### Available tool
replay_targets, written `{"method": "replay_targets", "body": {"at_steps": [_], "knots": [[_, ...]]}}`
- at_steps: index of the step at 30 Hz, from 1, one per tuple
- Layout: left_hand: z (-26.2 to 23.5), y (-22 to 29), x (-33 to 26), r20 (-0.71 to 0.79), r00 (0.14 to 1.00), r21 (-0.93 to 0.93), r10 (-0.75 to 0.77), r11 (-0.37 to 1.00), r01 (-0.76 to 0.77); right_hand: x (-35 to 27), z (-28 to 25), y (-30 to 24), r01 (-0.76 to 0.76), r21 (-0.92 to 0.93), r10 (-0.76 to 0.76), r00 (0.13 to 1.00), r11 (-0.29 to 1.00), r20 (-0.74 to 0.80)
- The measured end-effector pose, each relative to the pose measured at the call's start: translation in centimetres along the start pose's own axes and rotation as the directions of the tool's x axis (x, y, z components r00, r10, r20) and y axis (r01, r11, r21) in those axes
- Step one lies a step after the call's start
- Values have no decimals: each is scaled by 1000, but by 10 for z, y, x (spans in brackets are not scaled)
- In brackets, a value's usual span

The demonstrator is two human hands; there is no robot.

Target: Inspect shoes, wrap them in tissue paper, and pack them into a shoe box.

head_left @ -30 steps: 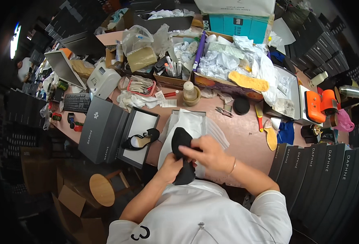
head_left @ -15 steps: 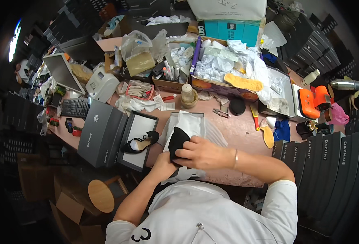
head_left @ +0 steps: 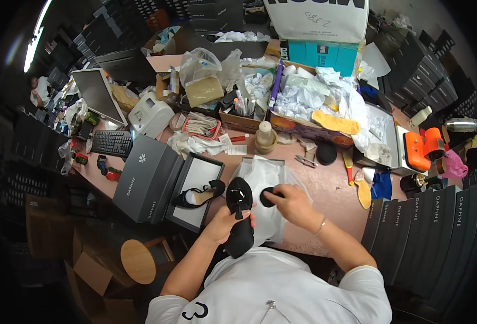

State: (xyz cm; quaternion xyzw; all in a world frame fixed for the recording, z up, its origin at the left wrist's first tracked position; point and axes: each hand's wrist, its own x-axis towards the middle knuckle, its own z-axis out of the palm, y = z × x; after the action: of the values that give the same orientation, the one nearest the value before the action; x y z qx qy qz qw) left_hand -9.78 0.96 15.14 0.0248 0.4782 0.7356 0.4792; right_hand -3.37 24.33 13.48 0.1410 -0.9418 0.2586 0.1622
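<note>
My left hand (head_left: 220, 225) is closed around a black shoe (head_left: 239, 198), held upright with its glossy toe upward, over the table. Pinched in my right hand (head_left: 298, 208) is a small round black pad (head_left: 269, 197), a little to the right of the shoe and apart from it. Below both hands lies an open box lined with white tissue paper (head_left: 262, 170). Left of it, a second black shoe (head_left: 198, 195), open-sided with a pale insole, rests in a grey box lid (head_left: 208, 162).
A closed dark grey shoebox (head_left: 146, 178) stands at left. Behind are a bottle in a brown holder (head_left: 265, 139), small snips (head_left: 306, 161), a round black object (head_left: 326, 154) and a carton of crumpled paper (head_left: 303, 97). Stacked shoeboxes (head_left: 432, 232) flank the right; a wooden stool (head_left: 138, 262) stands lower left.
My hands have moved apart. The shoe has turned so its glossy toe shows, while my right hand has left it and now holds the round pad. The view has shifted slightly.
</note>
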Motion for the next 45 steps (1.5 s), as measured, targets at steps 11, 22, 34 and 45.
{"method": "replay_targets", "body": {"at_steps": [11, 22, 34, 45], "knots": [[23, -15, 8, -252, 944, -318, 213, 903, -288, 49, 38, -65, -74, 24, 75, 997, 997, -28], [-1, -7, 6, -55, 967, -291, 248, 923, -253, -6, -62, -33, -334, 620, -98, 825, 710, 557], [5, -6, 7, 191, 968, -518, 165, 854, -43, -133, 59, 137, -761, -20, 727, 626, 648, -282], [-2, -2, -3, -88, 980, -362, 176, 911, -196, -33, 8, -16, -544, 745, 395, 827, 387, 399]]}}
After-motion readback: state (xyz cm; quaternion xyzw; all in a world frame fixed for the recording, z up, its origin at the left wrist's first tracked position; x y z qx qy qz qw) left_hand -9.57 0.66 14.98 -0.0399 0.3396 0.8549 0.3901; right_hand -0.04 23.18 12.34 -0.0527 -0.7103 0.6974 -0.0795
